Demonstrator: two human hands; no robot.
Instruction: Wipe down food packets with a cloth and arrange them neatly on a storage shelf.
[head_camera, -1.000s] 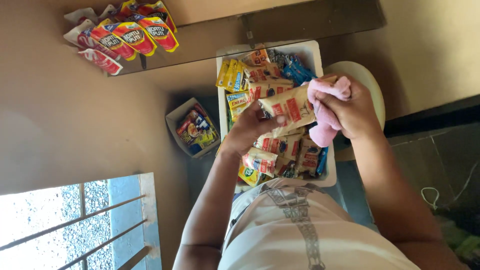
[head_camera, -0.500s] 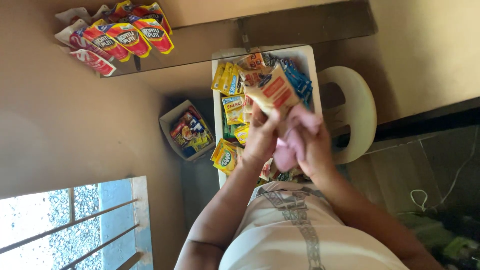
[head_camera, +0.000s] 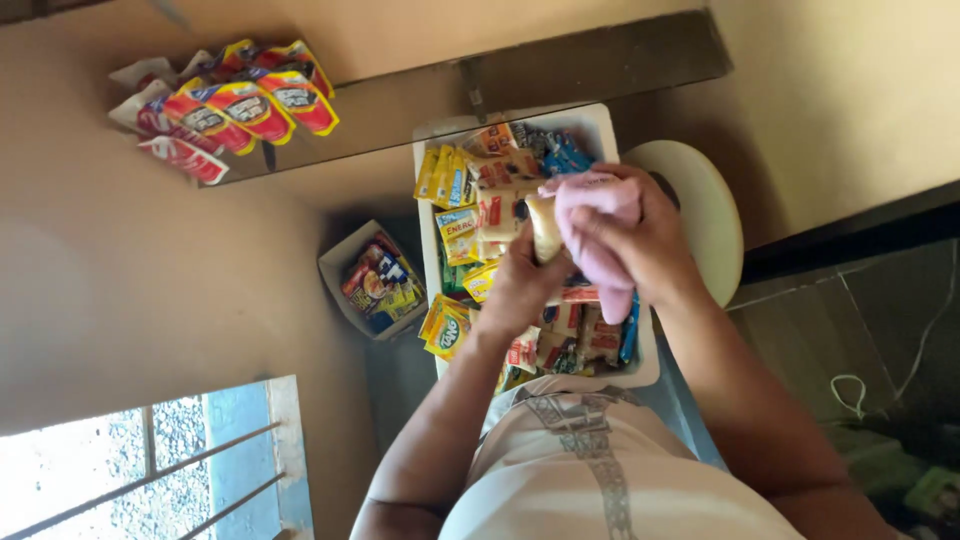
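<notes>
Head view: left hand (head_camera: 520, 285) pinches a cream snack packet (head_camera: 545, 228) over the white tray (head_camera: 600, 125); right hand (head_camera: 640, 245) clamped on a pink cloth (head_camera: 595, 205) against it. Packet prob. light, crinkly, slippery; grip by edge. 1 cloth, 1 tray, 1 side box (head_camera: 372, 280); packets too many to count.

One head view — straight down, close over hands (head_camera: 590, 250).

white tray (head_camera: 600, 118) packed with snack packets (head_camera: 470, 200); small box (head_camera: 335, 265) beside it
</notes>
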